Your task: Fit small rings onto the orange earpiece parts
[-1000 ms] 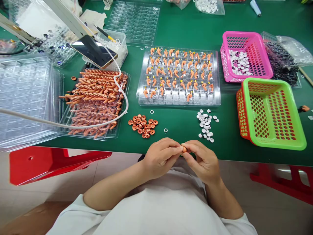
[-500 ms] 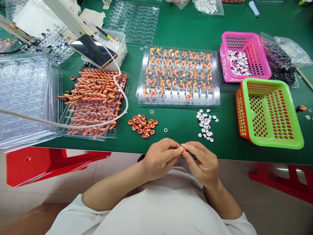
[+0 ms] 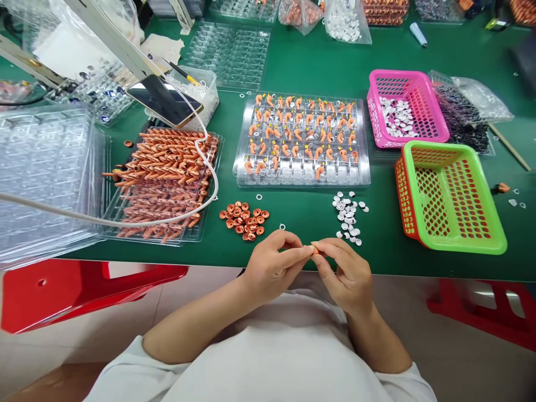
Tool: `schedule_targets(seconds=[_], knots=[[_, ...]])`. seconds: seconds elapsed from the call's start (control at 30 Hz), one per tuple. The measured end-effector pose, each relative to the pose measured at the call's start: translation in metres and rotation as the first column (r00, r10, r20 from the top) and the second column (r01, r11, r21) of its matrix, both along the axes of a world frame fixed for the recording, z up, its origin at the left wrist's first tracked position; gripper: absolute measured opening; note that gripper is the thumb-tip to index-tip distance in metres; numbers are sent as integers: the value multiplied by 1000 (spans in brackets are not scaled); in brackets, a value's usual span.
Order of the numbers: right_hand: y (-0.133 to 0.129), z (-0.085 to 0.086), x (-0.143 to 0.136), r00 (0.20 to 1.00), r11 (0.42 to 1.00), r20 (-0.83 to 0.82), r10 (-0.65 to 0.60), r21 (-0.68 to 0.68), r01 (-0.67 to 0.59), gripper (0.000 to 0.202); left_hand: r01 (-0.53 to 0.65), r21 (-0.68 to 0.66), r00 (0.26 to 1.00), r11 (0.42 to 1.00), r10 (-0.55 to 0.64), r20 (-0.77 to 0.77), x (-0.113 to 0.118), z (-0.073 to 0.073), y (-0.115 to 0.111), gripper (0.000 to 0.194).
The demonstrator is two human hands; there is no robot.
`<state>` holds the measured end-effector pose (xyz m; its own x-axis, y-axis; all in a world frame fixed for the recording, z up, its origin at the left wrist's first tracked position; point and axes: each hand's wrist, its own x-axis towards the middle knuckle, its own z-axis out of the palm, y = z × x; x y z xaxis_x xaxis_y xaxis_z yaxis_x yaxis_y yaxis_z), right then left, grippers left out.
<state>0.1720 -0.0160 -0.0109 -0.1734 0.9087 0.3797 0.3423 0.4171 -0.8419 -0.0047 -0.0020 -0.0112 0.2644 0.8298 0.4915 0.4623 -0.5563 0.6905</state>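
Fingertips of my left hand point(image 3: 272, 267) and my right hand point(image 3: 345, 273) meet at the table's front edge, both closed on one small orange part point(image 3: 315, 251). The fingers cover most of it. Left of the hands lies a pile of copper-coloured cups point(image 3: 245, 219). Small white discs point(image 3: 348, 216) are scattered beyond my right hand. Further back, a clear tray point(image 3: 302, 177) holds rows of curved orange pieces with yellow tips. One white ring point(image 3: 282, 226) rests just beyond my left hand.
On the left are a tray of copper-coloured pieces point(image 3: 167, 173), stacked clear trays point(image 3: 46, 167), a phone point(image 3: 165, 100) and a looping white cable point(image 3: 213, 167). At the right stand a pink basket point(image 3: 439, 120) and a green basket point(image 3: 496, 223). Red stools point(image 3: 54, 287) show below the table.
The camera view has tilted up slightly, so more of the table's far side shows. Both hands stay together on the orange part, with the left fingers slightly shifted.
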Motion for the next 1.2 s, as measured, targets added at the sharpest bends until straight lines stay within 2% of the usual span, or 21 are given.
schedule_targets(seconds=[0.13,0.2,0.27,0.33,0.4,0.47,0.5,0.57,0.67,0.87,1.0,1.2], knots=[[1,-1,1,999,999,40,-27,22,26,32,8,-1,1000,1000,-8,8,0,1,4,15],[2,-2,1,996,998,71,-44,48,41,31,63,-123,996,990,-55,66,0,4,5,18],[4,-3,2,993,994,102,-61,96,51,32,113,-349,986,930,-63,151,0,9,6,20],[5,-5,2,990,988,127,-67,148,48,35,160,-602,965,782,4,262,0,14,7,18],[7,-6,2,987,981,148,-64,191,35,37,231,-774,916,590,137,377,0,17,10,15],[7,-6,2,983,972,174,-64,232,22,39,325,-839,841,437,272,467,1,18,13,14],[7,-6,2,979,968,193,-66,252,15,40,366,-848,807,384,324,495,2,18,14,14],[7,-5,2,968,958,241,-72,288,0,40,425,-848,757,317,390,525,3,16,16,16],[8,-4,4,950,946,305,-65,323,-38,40,463,-846,722,267,441,534,4,13,17,18],[10,-5,9,945,935,326,14,331,-128,50,484,-848,703,216,481,524,5,11,16,20],[9,-7,12,947,944,313,67,288,-162,60,505,-839,686,202,495,532,6,11,17,23],[8,-5,13,968,973,221,117,169,-157,59,548,-813,627,198,546,556,8,10,17,22]])
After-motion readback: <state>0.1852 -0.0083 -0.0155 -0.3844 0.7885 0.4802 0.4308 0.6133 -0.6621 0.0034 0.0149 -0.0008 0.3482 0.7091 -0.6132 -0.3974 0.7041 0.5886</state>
